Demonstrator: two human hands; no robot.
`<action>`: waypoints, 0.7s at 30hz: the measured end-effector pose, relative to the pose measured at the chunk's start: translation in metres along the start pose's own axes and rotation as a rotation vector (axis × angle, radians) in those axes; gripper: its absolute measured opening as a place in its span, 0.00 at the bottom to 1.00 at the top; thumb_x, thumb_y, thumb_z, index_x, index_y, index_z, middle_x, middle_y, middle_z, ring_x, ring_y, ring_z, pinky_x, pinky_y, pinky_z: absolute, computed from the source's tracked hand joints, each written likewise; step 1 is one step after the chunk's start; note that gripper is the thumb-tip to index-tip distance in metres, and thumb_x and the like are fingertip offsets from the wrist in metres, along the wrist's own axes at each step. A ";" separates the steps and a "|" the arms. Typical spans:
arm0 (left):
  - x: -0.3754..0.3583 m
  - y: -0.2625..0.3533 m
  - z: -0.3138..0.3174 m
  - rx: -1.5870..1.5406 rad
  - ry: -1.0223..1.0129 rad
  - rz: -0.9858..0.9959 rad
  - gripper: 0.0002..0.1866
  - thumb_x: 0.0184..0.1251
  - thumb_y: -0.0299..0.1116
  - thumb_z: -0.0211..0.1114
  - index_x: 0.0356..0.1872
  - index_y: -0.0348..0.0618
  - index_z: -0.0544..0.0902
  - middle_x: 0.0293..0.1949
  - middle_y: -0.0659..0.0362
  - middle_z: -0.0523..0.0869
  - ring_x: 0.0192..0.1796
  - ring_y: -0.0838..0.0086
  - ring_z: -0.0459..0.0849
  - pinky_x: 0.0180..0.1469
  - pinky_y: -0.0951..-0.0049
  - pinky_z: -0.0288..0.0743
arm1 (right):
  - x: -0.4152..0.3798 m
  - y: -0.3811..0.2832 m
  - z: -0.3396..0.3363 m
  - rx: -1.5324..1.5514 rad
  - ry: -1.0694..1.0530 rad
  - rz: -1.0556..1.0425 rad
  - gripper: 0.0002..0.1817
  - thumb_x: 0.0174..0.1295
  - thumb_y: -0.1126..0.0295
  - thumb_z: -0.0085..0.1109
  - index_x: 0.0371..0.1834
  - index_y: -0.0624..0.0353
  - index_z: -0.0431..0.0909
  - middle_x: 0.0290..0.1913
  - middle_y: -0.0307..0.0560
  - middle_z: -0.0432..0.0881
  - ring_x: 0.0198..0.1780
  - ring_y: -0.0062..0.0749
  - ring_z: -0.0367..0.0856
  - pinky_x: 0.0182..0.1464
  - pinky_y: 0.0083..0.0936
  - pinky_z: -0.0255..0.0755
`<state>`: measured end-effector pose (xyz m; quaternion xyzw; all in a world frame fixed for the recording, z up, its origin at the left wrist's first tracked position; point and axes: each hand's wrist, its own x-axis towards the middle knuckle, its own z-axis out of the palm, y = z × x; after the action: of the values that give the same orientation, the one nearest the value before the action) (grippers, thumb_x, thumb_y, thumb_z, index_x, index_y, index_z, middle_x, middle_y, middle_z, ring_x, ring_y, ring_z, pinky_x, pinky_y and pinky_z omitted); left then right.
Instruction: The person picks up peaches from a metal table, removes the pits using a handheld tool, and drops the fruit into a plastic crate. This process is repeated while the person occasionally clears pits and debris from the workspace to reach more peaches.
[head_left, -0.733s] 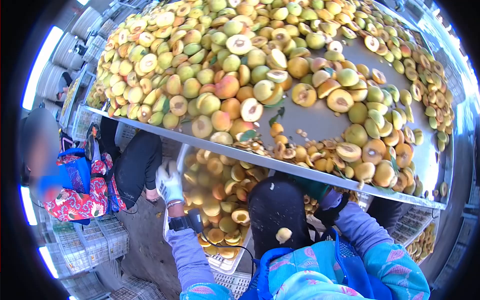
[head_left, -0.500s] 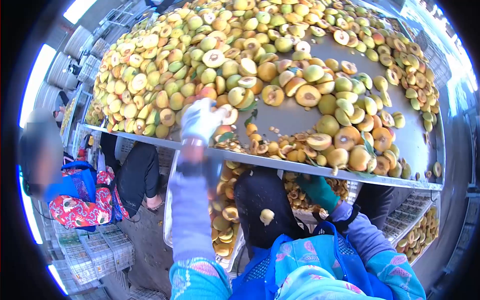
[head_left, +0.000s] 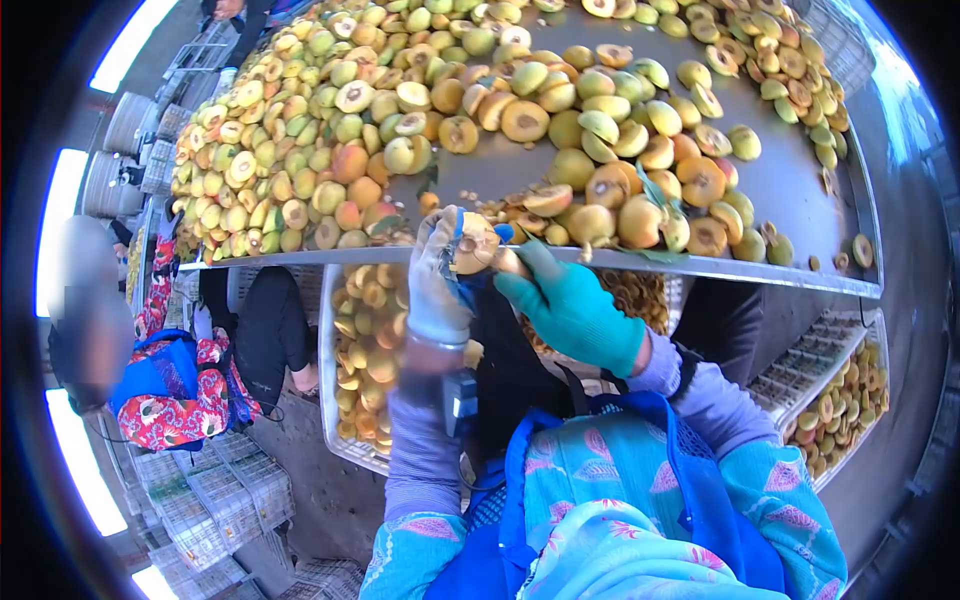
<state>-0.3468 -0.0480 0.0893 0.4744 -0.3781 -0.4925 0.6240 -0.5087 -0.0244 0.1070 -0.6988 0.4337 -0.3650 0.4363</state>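
My left hand (head_left: 438, 280), in a white glove, grips a yellow-orange fruit half (head_left: 474, 243) just in front of the metal table's edge (head_left: 330, 258). Close against it on the right is my right hand (head_left: 580, 305), in a teal glove, with its fingertips closed round a small tan thing (head_left: 512, 263) that I cannot make out. A small blue piece (head_left: 503, 233) shows between the hands, beside the fruit. Whole and halved fruit (head_left: 290, 170) lies heaped on the table behind them.
Below the table edge are a crate of fruit halves (head_left: 362, 350) and smaller pieces (head_left: 640, 295). Another crate (head_left: 835, 420) stands at the right. A person in a red patterned garment (head_left: 185, 395) sits at the left, near stacked crates (head_left: 225, 495).
My left hand has drawn back from the pile to the table edge and now grips a fruit half. My right hand has come up from below the table to meet it. The view has shifted.
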 end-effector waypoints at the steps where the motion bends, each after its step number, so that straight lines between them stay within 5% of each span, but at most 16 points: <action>1: -0.008 -0.005 0.005 0.031 0.003 0.024 0.17 0.72 0.37 0.58 0.54 0.36 0.75 0.43 0.52 0.83 0.44 0.66 0.85 0.49 0.68 0.80 | -0.004 0.005 0.002 0.013 0.024 0.022 0.15 0.67 0.59 0.55 0.47 0.59 0.71 0.31 0.64 0.80 0.35 0.60 0.81 0.32 0.48 0.72; 6: -0.031 -0.015 0.019 -0.318 -0.150 -0.148 0.22 0.65 0.35 0.64 0.57 0.36 0.75 0.52 0.51 0.83 0.52 0.62 0.82 0.57 0.66 0.75 | -0.026 0.014 -0.006 0.091 0.044 0.112 0.16 0.69 0.58 0.53 0.45 0.61 0.72 0.32 0.66 0.79 0.35 0.62 0.79 0.33 0.51 0.70; 9: -0.033 -0.013 0.034 -0.067 -0.168 0.028 0.18 0.75 0.39 0.54 0.54 0.34 0.72 0.44 0.48 0.82 0.45 0.62 0.85 0.48 0.66 0.82 | -0.031 0.017 -0.010 0.198 0.015 0.152 0.18 0.71 0.56 0.49 0.44 0.63 0.72 0.31 0.64 0.79 0.33 0.59 0.79 0.35 0.47 0.71; 10: -0.031 -0.016 0.030 0.264 -0.235 0.274 0.16 0.75 0.39 0.54 0.53 0.35 0.72 0.44 0.48 0.82 0.43 0.62 0.86 0.46 0.66 0.83 | -0.031 0.019 -0.011 0.239 0.003 0.163 0.19 0.72 0.56 0.47 0.44 0.64 0.72 0.31 0.63 0.79 0.33 0.57 0.79 0.36 0.45 0.71; 12: -0.032 -0.015 0.032 0.328 -0.208 0.279 0.14 0.74 0.38 0.55 0.49 0.37 0.73 0.41 0.47 0.83 0.40 0.62 0.86 0.42 0.67 0.84 | -0.034 0.020 -0.017 0.277 -0.082 0.227 0.22 0.73 0.54 0.45 0.44 0.65 0.73 0.29 0.59 0.78 0.30 0.50 0.78 0.36 0.41 0.71; 15: -0.036 -0.004 0.042 -0.212 -0.030 -0.239 0.11 0.74 0.37 0.56 0.43 0.39 0.74 0.35 0.49 0.84 0.34 0.64 0.87 0.36 0.68 0.84 | -0.036 0.018 -0.025 0.313 -0.177 0.292 0.24 0.73 0.51 0.42 0.46 0.66 0.74 0.28 0.54 0.77 0.29 0.42 0.76 0.36 0.37 0.71; 21: -0.034 -0.001 0.053 -0.082 -0.078 -0.236 0.11 0.73 0.37 0.57 0.42 0.38 0.74 0.29 0.54 0.83 0.26 0.70 0.84 0.29 0.71 0.82 | -0.051 0.016 -0.006 0.561 -0.135 0.382 0.25 0.74 0.51 0.40 0.49 0.67 0.73 0.29 0.54 0.76 0.32 0.38 0.76 0.34 0.37 0.71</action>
<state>-0.4045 -0.0263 0.1025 0.4702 -0.3229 -0.5956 0.5656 -0.5371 0.0169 0.0876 -0.4805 0.4095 -0.3347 0.6996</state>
